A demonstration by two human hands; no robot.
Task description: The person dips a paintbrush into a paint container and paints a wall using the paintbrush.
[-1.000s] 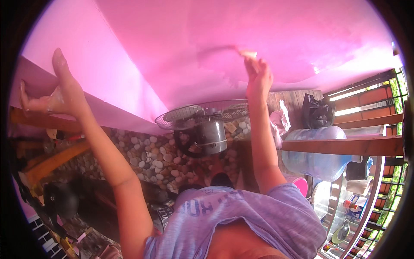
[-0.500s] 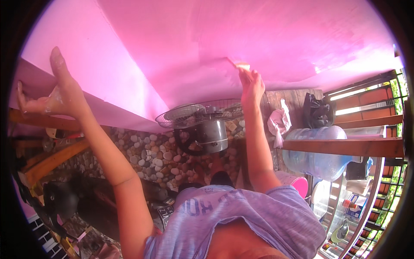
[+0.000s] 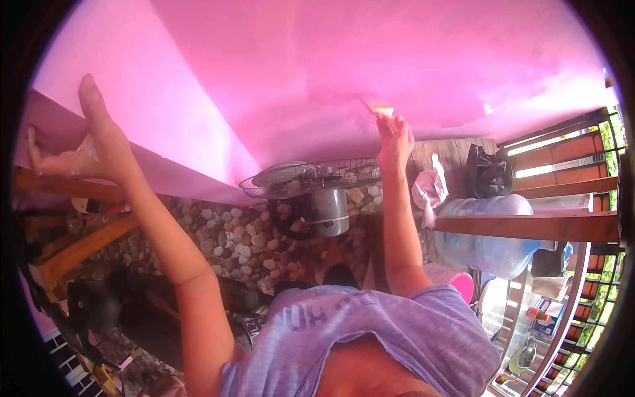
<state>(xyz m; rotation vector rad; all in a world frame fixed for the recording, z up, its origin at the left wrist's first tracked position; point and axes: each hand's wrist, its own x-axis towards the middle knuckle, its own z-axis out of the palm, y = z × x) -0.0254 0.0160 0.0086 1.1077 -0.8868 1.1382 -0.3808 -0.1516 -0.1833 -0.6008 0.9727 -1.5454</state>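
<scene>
A paintbrush (image 3: 378,106) is gripped by my right hand (image 3: 396,140), its bristles against or very near the pink wall (image 3: 284,59). Whether the bristles touch cannot be made out. Patches of deeper, wet-looking pink show on the wall around it. Far to the left, my left hand (image 3: 96,145) is raised with thumb and fingers spread. Pale paint smears mark its palm, and it holds nothing. It is beside the lighter pink pillar or ledge (image 3: 165,112), and its contact with that surface is unclear.
Below the wall, a fan (image 3: 324,175) with a wire guard stands by a grey pot-like container (image 3: 325,210) on pebbled floor (image 3: 245,235). To the right are a pink cloth bundle (image 3: 430,188), a black plastic bag (image 3: 491,171), a large clear water jug (image 3: 489,241), and a pink-lined bucket (image 3: 461,288).
My right hand and the paintbrush have shifted a little to the right and slightly lower along the wall. The left hand has barely moved.
</scene>
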